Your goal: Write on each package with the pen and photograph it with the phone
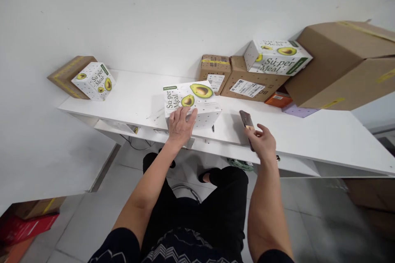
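A white box with avocado pictures [203, 104] lies on the white desk [138, 90] in front of me. My left hand [182, 125] rests on its near left edge, fingers spread a little. To the right, my right hand [262, 141] has its thumb and fingers around a dark, flat, phone-like object [246, 119], tilted at the desk's front edge. A small dark pen-like item [213, 128] lies beside the box's near side.
Cardboard boxes [257, 88] stand along the wall, one bearing another avocado box [277, 56]. A large carton [342, 61] leans at right, by orange and purple boxes. At left, an avocado box [95, 82] stands against a brown carton [69, 76]. Below are open compartments.
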`<state>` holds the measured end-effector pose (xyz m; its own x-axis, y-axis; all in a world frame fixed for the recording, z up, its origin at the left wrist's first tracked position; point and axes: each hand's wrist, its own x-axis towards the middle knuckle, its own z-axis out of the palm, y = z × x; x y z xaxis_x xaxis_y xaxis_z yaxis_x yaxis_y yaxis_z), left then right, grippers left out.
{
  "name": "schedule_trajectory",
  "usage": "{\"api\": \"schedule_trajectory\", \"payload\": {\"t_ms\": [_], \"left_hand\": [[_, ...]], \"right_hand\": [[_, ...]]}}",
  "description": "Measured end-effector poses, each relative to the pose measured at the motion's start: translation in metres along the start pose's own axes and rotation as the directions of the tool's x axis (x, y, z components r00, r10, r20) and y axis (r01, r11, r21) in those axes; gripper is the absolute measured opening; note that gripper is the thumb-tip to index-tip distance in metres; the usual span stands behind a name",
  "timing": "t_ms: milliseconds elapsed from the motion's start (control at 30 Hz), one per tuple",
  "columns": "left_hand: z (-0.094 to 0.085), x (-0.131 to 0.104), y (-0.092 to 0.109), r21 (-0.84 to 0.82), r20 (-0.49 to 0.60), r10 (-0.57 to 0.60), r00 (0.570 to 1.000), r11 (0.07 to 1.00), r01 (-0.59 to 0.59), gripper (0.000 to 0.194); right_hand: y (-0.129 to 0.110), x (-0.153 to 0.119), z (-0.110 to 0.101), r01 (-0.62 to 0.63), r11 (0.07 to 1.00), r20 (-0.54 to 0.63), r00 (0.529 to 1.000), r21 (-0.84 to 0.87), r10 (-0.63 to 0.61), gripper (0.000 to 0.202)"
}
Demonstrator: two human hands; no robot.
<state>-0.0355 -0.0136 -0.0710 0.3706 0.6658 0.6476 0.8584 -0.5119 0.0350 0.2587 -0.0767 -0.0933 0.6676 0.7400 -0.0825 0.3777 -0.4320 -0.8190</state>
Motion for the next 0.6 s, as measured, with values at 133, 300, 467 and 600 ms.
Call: {"api": "schedule_trajectory", "payload": {"t_ms": [133,300,467,600], "left_hand": [[0.0,0.0,0.001,0.008,-0.02,0.002,1.0,1.0,-0.002,0.042],[0.003,0.0,0.001,-0.015,-0.008,-0.026,1.0,1.0,0.026,0.041],[-0.001,-0.001,0.003,-0.014,-0.012,-0.048,0.999,0.999,0.047,0.039],[-0.007,-0.001,0.008,-0.052,-0.02,-0.08,0.997,0.996,0.079,0.043]], "right_hand": [[-0.011,-0.05,-0.001,-0.164,0.635,0.204,0.979,0.755,0.011,0.065],[-0.042,-0.121,0.014,-0.55,0.176,0.577,0.784,0.816,-0.228,0.055],[-0.076,-0.175,0.043,-0.866,0.127,0.818,0.396,0.484,-0.417,0.058],[-0.102,-0.189,0.057,-0.909,0.188,0.848,0.25,0.372,-0.467,0.059]]}}
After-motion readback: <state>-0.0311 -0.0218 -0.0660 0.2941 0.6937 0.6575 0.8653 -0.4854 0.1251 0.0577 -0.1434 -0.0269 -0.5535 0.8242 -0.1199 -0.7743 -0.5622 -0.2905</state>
